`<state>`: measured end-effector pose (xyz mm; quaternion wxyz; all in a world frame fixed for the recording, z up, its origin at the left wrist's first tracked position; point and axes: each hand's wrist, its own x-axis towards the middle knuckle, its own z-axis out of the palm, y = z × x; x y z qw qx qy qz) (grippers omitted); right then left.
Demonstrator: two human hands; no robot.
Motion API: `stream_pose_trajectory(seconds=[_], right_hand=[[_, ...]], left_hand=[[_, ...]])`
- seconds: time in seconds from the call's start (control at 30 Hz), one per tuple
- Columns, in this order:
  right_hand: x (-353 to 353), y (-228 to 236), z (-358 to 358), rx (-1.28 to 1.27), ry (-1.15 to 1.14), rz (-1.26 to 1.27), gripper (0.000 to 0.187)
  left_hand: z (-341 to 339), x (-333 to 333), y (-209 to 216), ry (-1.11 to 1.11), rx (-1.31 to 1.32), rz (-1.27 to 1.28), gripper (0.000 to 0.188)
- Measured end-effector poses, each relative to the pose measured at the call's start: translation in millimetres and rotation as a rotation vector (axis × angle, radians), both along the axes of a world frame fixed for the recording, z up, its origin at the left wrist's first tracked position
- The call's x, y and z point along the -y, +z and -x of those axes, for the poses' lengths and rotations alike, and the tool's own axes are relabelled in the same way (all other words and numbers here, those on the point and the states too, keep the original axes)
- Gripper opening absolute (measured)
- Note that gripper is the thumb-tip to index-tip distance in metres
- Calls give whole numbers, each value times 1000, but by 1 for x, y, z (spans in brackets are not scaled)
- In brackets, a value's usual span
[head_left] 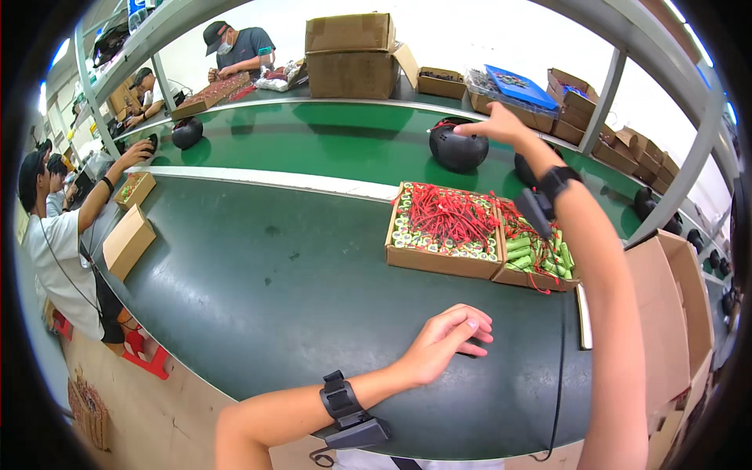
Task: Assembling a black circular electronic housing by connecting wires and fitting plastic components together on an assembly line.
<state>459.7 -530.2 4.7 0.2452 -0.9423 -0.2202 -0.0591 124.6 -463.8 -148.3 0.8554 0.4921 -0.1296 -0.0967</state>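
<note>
My right hand (pixel 505 127) reaches over the green conveyor belt with its fingers spread. A fingertip overlaps the upper side of a round black shell (pixel 458 150) with red wire at its top; whether it presses on it I cannot tell. Another black shell (pixel 529 168) is partly hidden behind my right forearm. My left hand (pixel 453 335) hangs loosely curled above the dark green worktable (pixel 313 290), fingers slightly apart, nothing visible in it. Beyond it stands a cardboard box of green cylindrical cells with red wires (pixel 446 227), beside a second box of green cells (pixel 540 251).
A black shell (pixel 186 133) sits farther left on the belt (pixel 345 141). At left a co-worker (pixel 66 251) reaches to the belt near small cardboard boxes (pixel 129 241). A large open carton (pixel 666 313) stands at right. Stacked cartons (pixel 350 56) and a blue tray (pixel 521 86) line the back shelf.
</note>
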Motion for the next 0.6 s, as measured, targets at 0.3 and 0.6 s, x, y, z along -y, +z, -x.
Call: stream_pose_trajectory(seconds=[0.3,0.6], right_hand=[[-53,-71,-54,-47,-189,82,139],[-3,-70,-77,-360,27,-355,87]], left_hand=[[2,2,-10,19,25,-11,27],[-4,8,-6,56,130,-45,20]])
